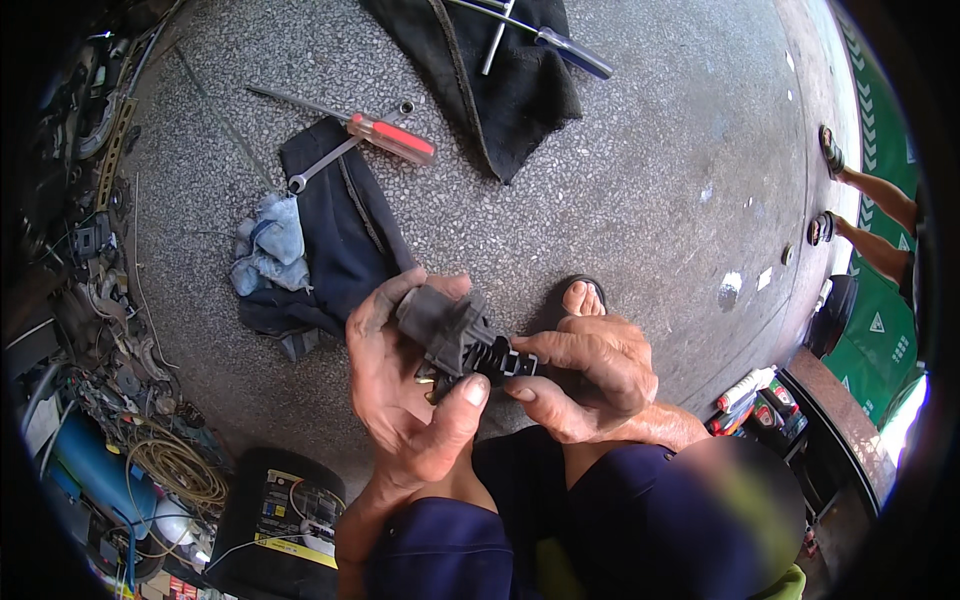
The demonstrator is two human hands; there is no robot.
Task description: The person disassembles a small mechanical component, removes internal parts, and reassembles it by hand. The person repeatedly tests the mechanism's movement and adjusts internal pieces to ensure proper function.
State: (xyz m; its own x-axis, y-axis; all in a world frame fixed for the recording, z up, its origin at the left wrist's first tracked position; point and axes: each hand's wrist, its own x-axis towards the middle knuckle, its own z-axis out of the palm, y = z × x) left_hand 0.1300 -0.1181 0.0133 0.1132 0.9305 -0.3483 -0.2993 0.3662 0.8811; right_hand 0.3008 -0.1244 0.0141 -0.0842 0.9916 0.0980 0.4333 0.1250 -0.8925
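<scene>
In front of my knees, my left hand (395, 395) cradles a dark grey and black mechanical part (448, 328). It has a thick cylinder at one end and a narrow, ribbed, spring-like stem at the other. My left thumb presses against the stem, and the fingers curl behind the cylinder. From the right, my right hand (598, 365) pinches the tip of the stem between thumb and forefinger. A small brass-coloured piece (428, 381) shows at the part's underside, by my left palm. What the curled fingers cover stays hidden.
Dark cloths (375, 235) lie on the speckled floor with a blue rag (275, 243), a spanner (330, 160) and a red-handled screwdriver (395, 138). A blue-handled screwdriver (573, 53) rests farther off. Parts and cables (178, 470) crowd the left. Another person's legs (880, 200) stand right.
</scene>
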